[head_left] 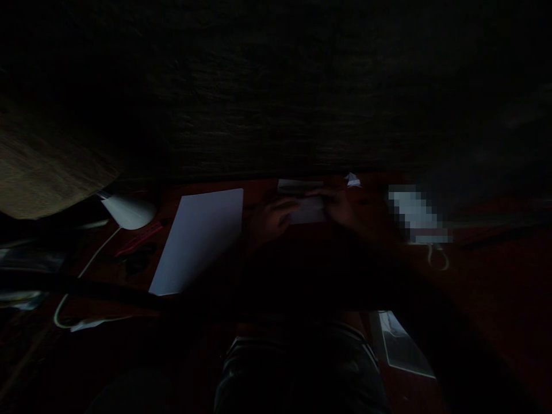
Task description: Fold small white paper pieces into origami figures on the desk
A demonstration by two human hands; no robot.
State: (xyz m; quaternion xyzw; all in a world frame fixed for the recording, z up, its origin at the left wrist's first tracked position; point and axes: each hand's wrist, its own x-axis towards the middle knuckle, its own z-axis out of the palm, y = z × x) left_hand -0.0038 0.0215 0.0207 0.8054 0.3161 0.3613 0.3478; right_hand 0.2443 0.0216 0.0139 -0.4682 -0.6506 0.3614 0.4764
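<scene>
In dim light, a small piece of white paper (308,211) lies low over the dark red table between my hands. My left hand (272,218) has its fingers curled at the paper's left edge. On the other side, my right hand (338,207) grips the right edge, with its fingers bent over the top. Behind them is another pale strip of paper (297,185); I cannot tell whether it joins the first piece. A crumpled or folded bit of white paper (352,180) sits just beyond my right hand.
A stack or sheet of white paper (202,238) lies left of my hands. Farther left are a white lamp-like cone (129,211) with a pale cable (92,261) and a red object (140,238). A blurred-out pale object (416,214) lies at right.
</scene>
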